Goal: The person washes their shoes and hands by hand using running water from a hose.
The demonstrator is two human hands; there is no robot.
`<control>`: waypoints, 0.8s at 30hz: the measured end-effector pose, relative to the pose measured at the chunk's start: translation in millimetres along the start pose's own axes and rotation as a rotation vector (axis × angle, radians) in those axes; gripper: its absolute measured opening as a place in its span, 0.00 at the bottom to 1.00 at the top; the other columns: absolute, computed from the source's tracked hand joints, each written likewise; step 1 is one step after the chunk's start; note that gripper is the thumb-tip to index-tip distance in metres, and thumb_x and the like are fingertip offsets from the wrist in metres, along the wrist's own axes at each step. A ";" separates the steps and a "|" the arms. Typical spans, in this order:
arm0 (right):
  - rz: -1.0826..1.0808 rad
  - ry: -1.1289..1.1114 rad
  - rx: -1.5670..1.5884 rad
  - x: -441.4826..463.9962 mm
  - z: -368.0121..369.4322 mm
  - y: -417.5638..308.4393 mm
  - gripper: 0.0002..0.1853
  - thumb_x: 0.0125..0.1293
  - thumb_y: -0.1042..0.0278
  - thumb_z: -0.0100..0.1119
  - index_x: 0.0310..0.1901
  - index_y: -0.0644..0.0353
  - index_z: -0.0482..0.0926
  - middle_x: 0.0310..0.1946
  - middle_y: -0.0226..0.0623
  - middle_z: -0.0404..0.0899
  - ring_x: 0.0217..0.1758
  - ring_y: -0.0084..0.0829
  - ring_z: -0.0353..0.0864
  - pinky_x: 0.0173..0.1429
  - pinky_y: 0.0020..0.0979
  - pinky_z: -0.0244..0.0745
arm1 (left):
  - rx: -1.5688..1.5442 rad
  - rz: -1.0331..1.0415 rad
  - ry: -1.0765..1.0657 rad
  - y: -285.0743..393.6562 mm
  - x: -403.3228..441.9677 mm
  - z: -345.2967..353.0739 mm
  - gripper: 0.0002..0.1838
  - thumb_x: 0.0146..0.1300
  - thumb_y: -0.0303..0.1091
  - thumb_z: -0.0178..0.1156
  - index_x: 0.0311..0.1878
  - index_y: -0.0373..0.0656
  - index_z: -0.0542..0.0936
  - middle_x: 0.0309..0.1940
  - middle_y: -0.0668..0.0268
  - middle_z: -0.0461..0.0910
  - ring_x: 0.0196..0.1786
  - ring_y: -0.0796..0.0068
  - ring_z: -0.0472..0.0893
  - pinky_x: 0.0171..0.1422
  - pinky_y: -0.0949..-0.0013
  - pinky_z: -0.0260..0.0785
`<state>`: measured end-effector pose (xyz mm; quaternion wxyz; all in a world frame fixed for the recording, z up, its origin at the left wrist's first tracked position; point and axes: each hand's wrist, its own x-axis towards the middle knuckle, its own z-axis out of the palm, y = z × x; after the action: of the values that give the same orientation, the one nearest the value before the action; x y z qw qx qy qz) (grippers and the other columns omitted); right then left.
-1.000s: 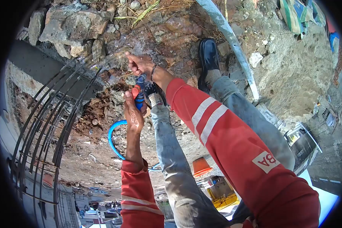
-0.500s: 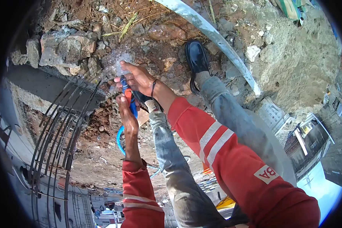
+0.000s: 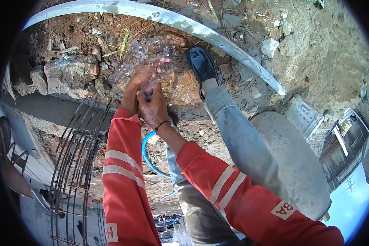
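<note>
My right hand (image 3: 153,107) is closed around a hose nozzle (image 3: 148,95); only a small dark part of the nozzle shows between the fingers. Water (image 3: 151,47) splashes over my left hand (image 3: 147,73), which lies just beyond the nozzle with its fingers stretched out, wet and holding nothing. Below my right hand a blue hose (image 3: 144,151) curves down beside my leg. Both forearms wear red sleeves with pale stripes, and a dark band circles my right wrist.
Left of my arms stands a cage of rebar (image 3: 76,164) beside a concrete ledge (image 3: 41,110). A pale curved strip (image 3: 192,30) arches across the rubble. My black shoe (image 3: 201,65) stands on wet stones. A grey rounded slab (image 3: 291,164) lies right of my leg.
The nozzle has passed from my left hand to my right. My left hand has moved forward into the water, and more of the pale strip and the grey slab shows.
</note>
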<state>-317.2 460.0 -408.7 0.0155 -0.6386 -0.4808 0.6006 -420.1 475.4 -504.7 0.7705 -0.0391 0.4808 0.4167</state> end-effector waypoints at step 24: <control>-0.545 -0.111 -0.673 75.7 -255.1 115.1 0.31 0.53 0.86 0.48 0.60 0.53 0.74 0.63 0.39 0.72 0.66 0.44 0.69 0.70 0.41 0.64 | 1.047 0.053 0.198 -41.8 46.7 146.9 0.39 0.70 0.62 0.39 0.36 0.28 0.80 0.38 0.35 0.79 0.47 0.35 0.78 0.53 0.46 0.65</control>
<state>-63.1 588.4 -463.5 -0.0613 -0.4243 -0.8010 0.4179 -278.7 544.2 -476.5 0.6269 0.3235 0.6958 0.1350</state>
